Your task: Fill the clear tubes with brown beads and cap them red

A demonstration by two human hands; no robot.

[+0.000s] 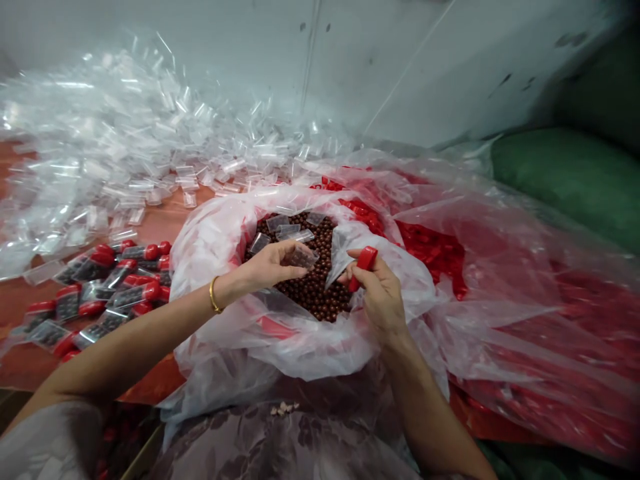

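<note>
broadly, the largest thing in view is the wide clear plastic sheet point(500, 267) spread over the right side, and through it shows a big mass of red caps point(435, 250), kept bagged so they stay together within reach of the right arm. next in size is the heap of empty clear tubes point(125, 147) piled across the far left of the bench point(165, 223), loose and tumbled, a supply to draw from. nearer on the left lies a smaller cluster of filled tubes with red caps point(105, 287), laid flat on their sides, apart from the empty ones so the two do not mix. in the middle, a white plastic bag point(215, 240) sits open at the person's lap, its mouth rolled back so both hands can get in; it holds small brown balls point(320, 287), with a few empty tubes lying on top at the far edge. the left hand point(273, 265), with a gold bangle point(214, 295) at the wrist, is closed around a clear tube point(303, 257), held low and tilted just above the balls, as if to scoop. the right hand point(377, 293) pinches a red cap point(365, 261) between thumb and fingers, just beside the tube, held ready at the bag's right rim
</note>
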